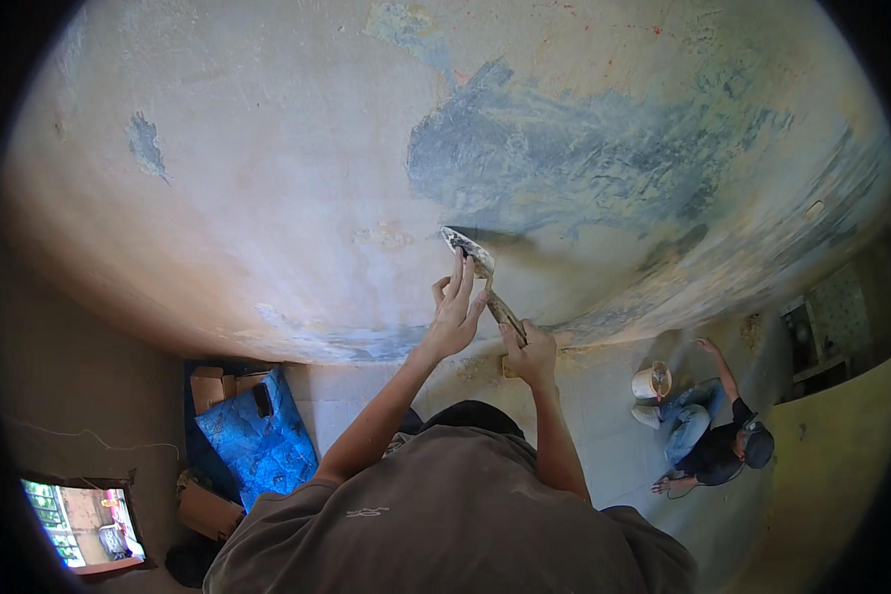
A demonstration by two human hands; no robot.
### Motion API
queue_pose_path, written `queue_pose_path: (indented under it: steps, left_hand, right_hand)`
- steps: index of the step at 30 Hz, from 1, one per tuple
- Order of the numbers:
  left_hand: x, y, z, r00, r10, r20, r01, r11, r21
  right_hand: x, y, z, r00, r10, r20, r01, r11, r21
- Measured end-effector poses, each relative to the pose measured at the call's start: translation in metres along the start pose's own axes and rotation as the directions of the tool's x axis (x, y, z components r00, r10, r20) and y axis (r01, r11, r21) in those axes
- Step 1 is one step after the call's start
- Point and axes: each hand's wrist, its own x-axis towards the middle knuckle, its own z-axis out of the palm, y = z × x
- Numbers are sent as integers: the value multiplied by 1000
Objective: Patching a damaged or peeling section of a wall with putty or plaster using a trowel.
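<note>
At the centre of the frame is a trowel (484, 263), its handle clenched in the grip of the right hand (533, 358). The left hand (455, 322) has its grip released, the extended fingers laid on the blade. Just above spreads a blue-grey patch (584, 148) on the pale wall (267, 148). A crumpled blue sheet (257, 431) lies lower left; lower right, a co-worker (698, 445) sits near a pale bucket (647, 384).

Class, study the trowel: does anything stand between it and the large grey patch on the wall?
Nothing visible does. The right hand holds the trowel, the left hand is at its near side, and only wall and a shadow show between it and the grey patch.
</note>
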Motion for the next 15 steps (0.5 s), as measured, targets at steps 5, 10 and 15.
queue_pose_path:
  steps: [5, 10, 15]
  left_hand:
    - [6, -6, 3, 1000, -23, 11, 23, 999, 35]
    - [9, -6, 4, 999, -54, -4, 55, 998, 27]
    - [9, 1, 1, 996, -62, 56, 61, 998, 21]
  right_hand:
    - [3, 7, -4, 1000, -10, -11, 9, 991, -135]
    - [9, 3, -5, 999, -39, -2, 38, 983, -180]
    - [4, -2, -14, 999, -20, -30, 15, 985, -170]
